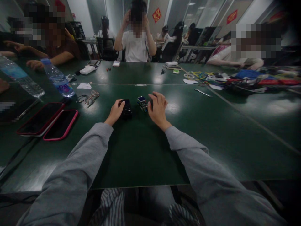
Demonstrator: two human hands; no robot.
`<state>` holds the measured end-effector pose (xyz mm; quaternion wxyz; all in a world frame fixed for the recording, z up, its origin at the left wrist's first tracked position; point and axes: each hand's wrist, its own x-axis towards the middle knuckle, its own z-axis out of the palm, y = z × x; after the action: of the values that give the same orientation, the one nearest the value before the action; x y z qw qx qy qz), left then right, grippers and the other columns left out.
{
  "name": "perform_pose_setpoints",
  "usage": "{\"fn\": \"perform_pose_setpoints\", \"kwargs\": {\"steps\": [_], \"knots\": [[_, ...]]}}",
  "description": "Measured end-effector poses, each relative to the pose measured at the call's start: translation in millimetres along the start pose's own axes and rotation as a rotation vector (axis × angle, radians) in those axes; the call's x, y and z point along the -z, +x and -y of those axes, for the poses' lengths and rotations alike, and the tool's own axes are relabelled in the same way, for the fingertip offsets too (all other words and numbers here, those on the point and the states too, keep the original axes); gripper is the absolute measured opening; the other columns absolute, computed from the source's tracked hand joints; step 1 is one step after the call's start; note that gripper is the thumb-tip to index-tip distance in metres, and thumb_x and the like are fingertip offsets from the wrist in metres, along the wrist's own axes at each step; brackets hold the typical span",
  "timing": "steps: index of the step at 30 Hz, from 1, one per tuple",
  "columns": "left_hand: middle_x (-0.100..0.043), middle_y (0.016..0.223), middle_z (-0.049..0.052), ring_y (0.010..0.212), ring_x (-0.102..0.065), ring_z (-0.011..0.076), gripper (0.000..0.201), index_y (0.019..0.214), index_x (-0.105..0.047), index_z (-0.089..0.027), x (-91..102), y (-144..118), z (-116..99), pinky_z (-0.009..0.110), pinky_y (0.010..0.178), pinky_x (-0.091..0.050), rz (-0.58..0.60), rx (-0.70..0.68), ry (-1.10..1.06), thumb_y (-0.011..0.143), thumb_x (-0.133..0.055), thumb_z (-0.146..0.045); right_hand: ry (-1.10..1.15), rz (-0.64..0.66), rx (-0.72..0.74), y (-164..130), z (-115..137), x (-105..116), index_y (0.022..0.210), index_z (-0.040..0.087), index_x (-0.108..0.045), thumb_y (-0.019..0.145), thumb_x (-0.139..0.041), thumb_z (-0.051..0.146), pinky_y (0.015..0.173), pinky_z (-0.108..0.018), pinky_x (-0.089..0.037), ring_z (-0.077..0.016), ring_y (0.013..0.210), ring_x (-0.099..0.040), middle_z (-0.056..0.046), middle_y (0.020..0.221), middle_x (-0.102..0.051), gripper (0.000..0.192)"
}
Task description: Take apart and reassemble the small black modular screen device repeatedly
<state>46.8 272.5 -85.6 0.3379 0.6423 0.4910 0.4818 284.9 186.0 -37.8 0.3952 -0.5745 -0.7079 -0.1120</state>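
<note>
My left hand [115, 111] rests on the green table [141, 150] with its fingers closed around a small black box-like device [127, 109]. My right hand [158, 108] lies just to the right, fingers spread, touching a small electronic module [142, 103] with a pale blue top that sits between both hands. Whether the right hand grips the module or only rests against it is unclear. Both arms wear grey sleeves.
Two phones in pink-red cases [50, 121] lie at the left, with glasses [90, 98] and two water bottles [58, 78] behind them. A metal tool [203, 92] and a heap of cables and coloured parts [235, 80] lie at the right. Other people sit across the table.
</note>
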Motion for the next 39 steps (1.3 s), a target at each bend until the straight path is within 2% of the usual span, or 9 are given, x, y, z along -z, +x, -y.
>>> {"fn": "perform_pose_setpoints", "kwargs": {"steps": [3,8,14,18,21,24,32,36,39], "knots": [[-0.069,0.120,0.011,0.113,-0.065,0.0240,0.038,0.119,-0.061,-0.019,-0.1,0.1,0.2,0.043,0.104,-0.048,-0.003,-0.007,0.010,0.094,-0.053,-0.046,0.009,0.168,0.166,-6.0,12.3,-4.1,0.146,0.021,-0.046,0.101,-0.040,0.028,0.120,-0.056,-0.026,-0.0296,0.150,-0.028,-0.011,0.159,-0.037,0.046],[-0.070,0.119,0.009,0.113,-0.065,0.0233,0.036,0.119,-0.061,-0.020,-0.7,1.0,1.6,0.042,0.105,-0.047,-0.017,0.000,0.027,0.094,-0.053,-0.045,-0.009,0.426,0.338,-14.2,6.5,-19.5,0.130,0.019,-0.064,0.101,-0.045,0.032,0.124,-0.057,-0.021,-0.0290,0.152,-0.025,-0.010,0.143,-0.058,0.037],[-0.066,0.124,0.011,0.116,-0.062,0.0234,0.036,0.122,-0.059,-0.020,0.5,-4.2,-6.8,0.042,0.105,-0.045,-0.016,-0.006,0.062,0.096,-0.050,-0.044,-0.023,0.414,0.356,-14.5,2.2,-21.1,0.129,0.017,-0.065,0.102,-0.045,0.031,0.125,-0.058,-0.021,-0.0290,0.152,-0.025,-0.010,0.139,-0.061,0.036],[-0.057,0.136,0.012,0.124,-0.055,0.0257,0.036,0.128,-0.056,-0.022,1.4,-21.0,-31.6,0.045,0.111,-0.038,-0.161,-0.135,0.263,0.096,-0.053,-0.039,-0.018,0.424,0.346,-13.6,4.0,-19.9,0.129,0.018,-0.065,0.101,-0.046,0.030,0.124,-0.059,-0.021,-0.0296,0.152,-0.026,-0.010,0.140,-0.061,0.036],[-0.061,0.128,0.012,0.126,-0.053,0.0294,0.030,0.121,-0.061,-0.022,-0.3,-34.4,-51.3,0.048,0.114,-0.031,-0.260,-0.209,0.369,0.098,-0.049,-0.037,-0.016,0.433,0.336,-12.8,4.5,-19.2,0.128,0.019,-0.065,0.101,-0.046,0.030,0.124,-0.059,-0.021,-0.0295,0.152,-0.026,-0.009,0.140,-0.061,0.035],[-0.065,0.118,0.011,0.118,-0.057,0.0292,0.029,0.108,-0.067,-0.022,-2.4,-40.8,-60.8,0.046,0.111,-0.034,-0.285,-0.206,0.413,0.101,-0.043,-0.036,-0.021,0.439,0.338,-12.3,4.9,-18.3,0.128,0.018,-0.065,0.101,-0.046,0.030,0.124,-0.059,-0.020,-0.0300,0.152,-0.026,-0.009,0.140,-0.061,0.035],[-0.068,0.130,0.009,0.122,-0.061,0.0264,0.049,0.110,-0.073,-0.021,-4.9,-38.8,-59.3,0.042,0.108,-0.040,-0.102,-0.265,0.387,0.104,-0.033,-0.048,-0.027,0.407,0.339,-13.6,5.2,-21.3,0.121,0.021,-0.067,0.100,-0.048,0.028,0.124,-0.059,-0.021,-0.0298,0.151,-0.027,-0.008,0.134,-0.064,0.029],[-0.057,0.147,0.014,0.138,-0.050,0.0305,0.053,0.130,-0.064,-0.020,-8.0,-40.9,-59.0,0.050,0.118,-0.030,0.027,-0.303,0.465,0.097,-0.047,-0.057,-0.025,0.413,0.343,-13.4,5.3,-22.4,0.120,0.021,-0.067,0.099,-0.048,0.027,0.124,-0.058,-0.021,-0.0307,0.151,-0.027,-0.009,0.133,-0.064,0.029],[-0.047,0.154,0.018,0.141,-0.046,0.0347,0.066,0.139,-0.057,-0.019,-8.9,-42.6,-58.7,0.052,0.117,-0.032,0.087,-0.310,0.492,0.090,-0.057,-0.062,-0.020,0.415,0.335,-13.4,4.9,-23.8,0.121,0.020,-0.066,0.100,-0.047,0.027,0.124,-0.058,-0.021,-0.0312,0.151,-0.027,-0.009,0.132,-0.065,0.030]]}}
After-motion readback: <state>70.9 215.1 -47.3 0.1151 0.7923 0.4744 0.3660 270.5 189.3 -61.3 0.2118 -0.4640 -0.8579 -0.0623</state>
